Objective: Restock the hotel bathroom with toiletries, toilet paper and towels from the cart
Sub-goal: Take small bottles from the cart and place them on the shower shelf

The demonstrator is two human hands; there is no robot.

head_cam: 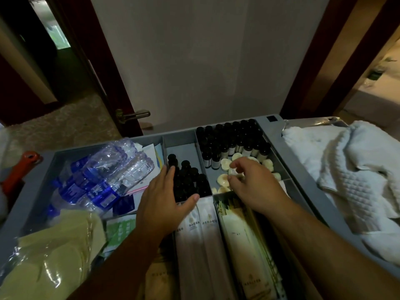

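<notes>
Soaps, small round pale ones, lie loose in the cart tray under and around the right hand, whose fingertips pinch one wrapped piece just clear of the rest. The left hand lies spread and flat, thumb out, over a cluster of dark bottles in the next compartment; it grips nothing that I can see, though its palm hides whatever is beneath. Beyond the right hand stands a second, denser block of black-capped bottles. Nearer the wrists run long paper sachets in narrow slots. Left of the left hand lie water bottles; right of the right hand, white towels are heaped on the cart.

The pinch looks light, so the soap could slip back among the others, the wrapper being slick. The spread left palm could tip the upright bottles if it presses or drags sideways, since they stand loosely with gaps. Dim light makes misjudging items likely.
</notes>
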